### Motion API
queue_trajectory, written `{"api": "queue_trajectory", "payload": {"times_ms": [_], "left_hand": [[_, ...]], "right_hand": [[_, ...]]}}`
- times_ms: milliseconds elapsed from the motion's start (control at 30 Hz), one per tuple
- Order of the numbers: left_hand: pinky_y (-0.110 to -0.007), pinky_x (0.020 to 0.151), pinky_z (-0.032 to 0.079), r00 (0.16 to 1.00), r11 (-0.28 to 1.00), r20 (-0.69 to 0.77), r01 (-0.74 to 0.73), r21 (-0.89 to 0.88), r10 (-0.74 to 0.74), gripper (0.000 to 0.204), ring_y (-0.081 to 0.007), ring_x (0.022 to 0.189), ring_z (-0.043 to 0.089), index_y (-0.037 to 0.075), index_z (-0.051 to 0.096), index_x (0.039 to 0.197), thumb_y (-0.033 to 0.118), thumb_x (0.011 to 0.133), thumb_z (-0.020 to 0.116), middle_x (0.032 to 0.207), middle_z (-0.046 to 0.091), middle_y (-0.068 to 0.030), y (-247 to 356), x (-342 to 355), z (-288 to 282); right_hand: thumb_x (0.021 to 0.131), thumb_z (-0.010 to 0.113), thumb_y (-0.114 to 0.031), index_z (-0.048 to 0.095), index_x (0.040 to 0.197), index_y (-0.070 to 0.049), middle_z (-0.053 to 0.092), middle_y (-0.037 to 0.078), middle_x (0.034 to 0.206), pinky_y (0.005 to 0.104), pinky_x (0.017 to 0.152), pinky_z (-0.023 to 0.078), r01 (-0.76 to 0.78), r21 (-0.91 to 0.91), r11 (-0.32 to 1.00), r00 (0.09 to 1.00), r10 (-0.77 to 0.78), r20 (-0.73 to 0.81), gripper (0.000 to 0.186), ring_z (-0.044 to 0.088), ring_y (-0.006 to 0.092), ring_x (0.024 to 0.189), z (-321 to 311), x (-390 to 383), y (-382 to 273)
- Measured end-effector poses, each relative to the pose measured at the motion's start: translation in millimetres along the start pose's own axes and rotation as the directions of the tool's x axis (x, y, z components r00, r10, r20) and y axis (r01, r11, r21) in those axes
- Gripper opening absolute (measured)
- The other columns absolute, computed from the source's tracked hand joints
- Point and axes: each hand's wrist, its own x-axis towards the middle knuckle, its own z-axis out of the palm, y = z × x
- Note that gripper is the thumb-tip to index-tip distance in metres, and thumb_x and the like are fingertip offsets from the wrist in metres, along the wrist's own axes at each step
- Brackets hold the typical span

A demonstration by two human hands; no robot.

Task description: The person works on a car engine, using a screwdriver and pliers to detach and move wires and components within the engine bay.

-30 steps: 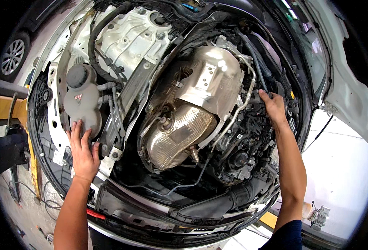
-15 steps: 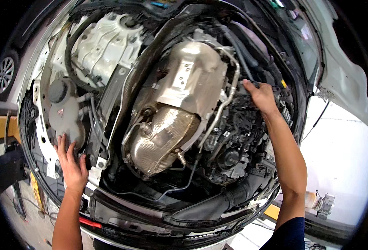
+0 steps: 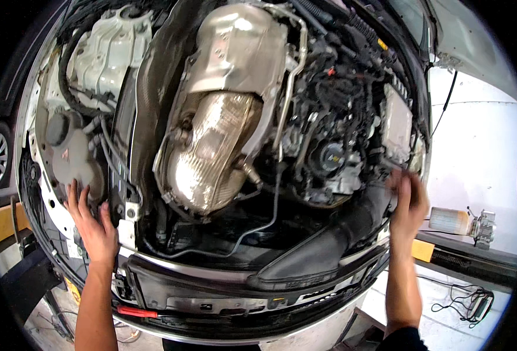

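Observation:
My left hand (image 3: 96, 230) is open, its spread fingertips against the lower edge of a greyish-white coolant reservoir (image 3: 76, 155) with a black cap. My right hand (image 3: 409, 202) is over the right front corner of the engine bay, near the end of a black air intake duct (image 3: 305, 254). Its fingers are smeared by motion, and I cannot make out anything in them. Between my hands is a shiny metal exhaust unit with a dimpled lower heat shield (image 3: 211, 155) and a smooth upper shield (image 3: 235, 47). Right of it lies the uncovered engine (image 3: 328, 155), with a round black cap.
A red-handled tool (image 3: 136, 312) lies along the front edge of the car. A thin metal pipe (image 3: 246, 237) curves below the exhaust unit. On the right, a metal part (image 3: 483, 229) rests on a dark ledge, with a coiled black cable (image 3: 472, 307) on the floor.
My right hand has come from the rear of the engine toward the front right corner. The view has shifted, while my left hand stays at the reservoir.

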Motion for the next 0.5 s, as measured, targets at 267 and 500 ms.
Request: {"api": "queue_trajectory", "payload": {"times_ms": [267,500], "left_hand": [[-0.042,0.119,0.025,0.993,0.954,-0.083,0.06,-0.294,-0.088,0.045,-0.0322,0.143,0.036,0.001,0.041,0.144,0.012,0.102,0.049,0.152,0.039,-0.0197,-9,-9,2],[-0.049,0.082,0.049,0.765,0.773,0.25,-0.454,-0.443,0.593,0.038,-0.0342,0.093,0.061,0.006,0.066,0.105,0.035,0.082,0.075,0.105,0.062,-0.0134,40,-153,-79]], "right_hand": [[0.101,0.056,-0.026,0.049,0.135,0.006,0.059,0.017,0.128,0.0364,0.105,0.039,-0.242,-0.101,0.965,0.967,0.231,-0.109,0.048,0.055,0.0255,0.119,-9,-329,40],[0.097,0.059,-0.019,0.04,0.136,0.009,0.04,0.026,0.142,0.0486,0.113,0.032,-0.259,-0.065,0.964,0.961,0.25,-0.118,0.052,0.041,0.0397,0.131,19,-413,21]]}}
